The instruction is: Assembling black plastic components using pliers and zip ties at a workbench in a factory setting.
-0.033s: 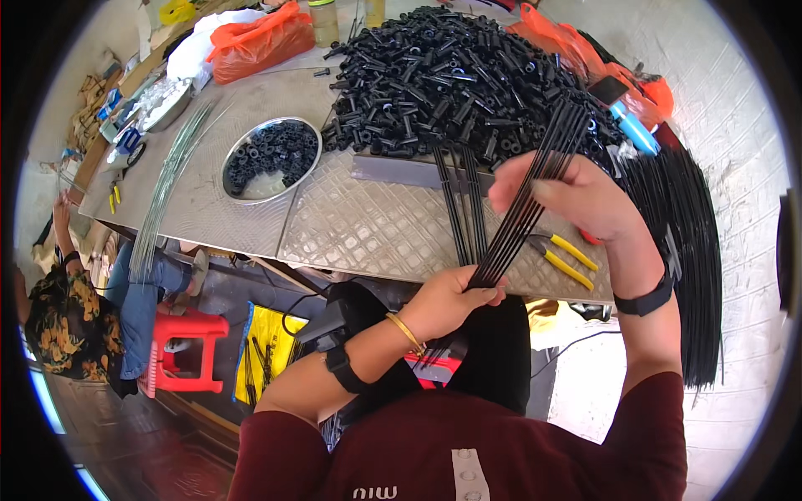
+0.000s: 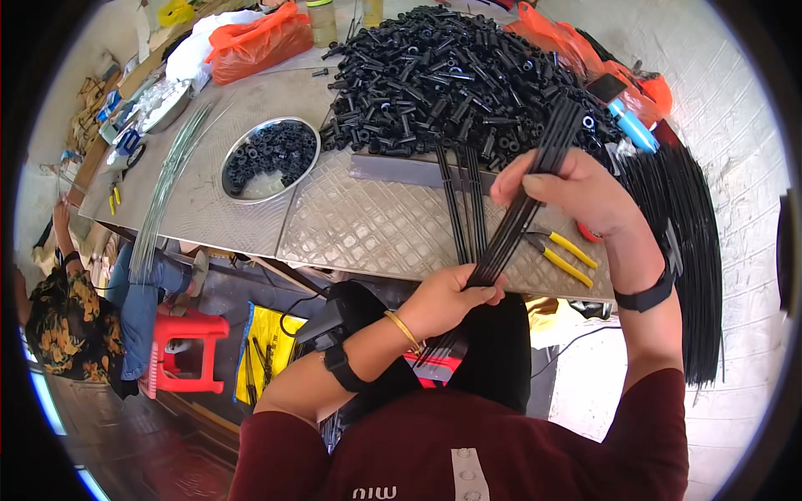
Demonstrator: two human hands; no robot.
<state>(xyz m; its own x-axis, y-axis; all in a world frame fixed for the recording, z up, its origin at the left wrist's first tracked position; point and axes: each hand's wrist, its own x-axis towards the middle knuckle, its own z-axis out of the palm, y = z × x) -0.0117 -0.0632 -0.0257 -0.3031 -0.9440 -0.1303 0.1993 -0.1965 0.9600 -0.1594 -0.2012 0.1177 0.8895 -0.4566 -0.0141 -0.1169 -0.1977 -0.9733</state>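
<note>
Slanting over the table's near edge is a bundle of thin black rods (image 2: 511,238). My left hand (image 2: 455,301) is closed round its lower part, above my lap. Higher up, my right hand (image 2: 581,192) curls about the same bundle, its thumb pressed against the rods; this hand is closed too. Two smaller groups of black rods (image 2: 461,204) lean on a grey bar (image 2: 397,169) to the left of the bundle. Behind the bundle's upper end rises a large heap of short black tubular pieces (image 2: 443,79).
Yellow-handled pliers (image 2: 568,255) lie beside the bundle. A metal bowl (image 2: 227,185) holds small black rings. Long black rods (image 2: 697,267) hang at the right edge, near a blue bottle (image 2: 635,129). Pale wires (image 2: 171,175) overhang the table at left, near another person (image 2: 75,321) and a red stool (image 2: 188,355).
My right thumb and fingers have drawn in round the rods. The bundle looks narrower, and its upper end has shifted slightly left. My left hand has hardly moved.
</note>
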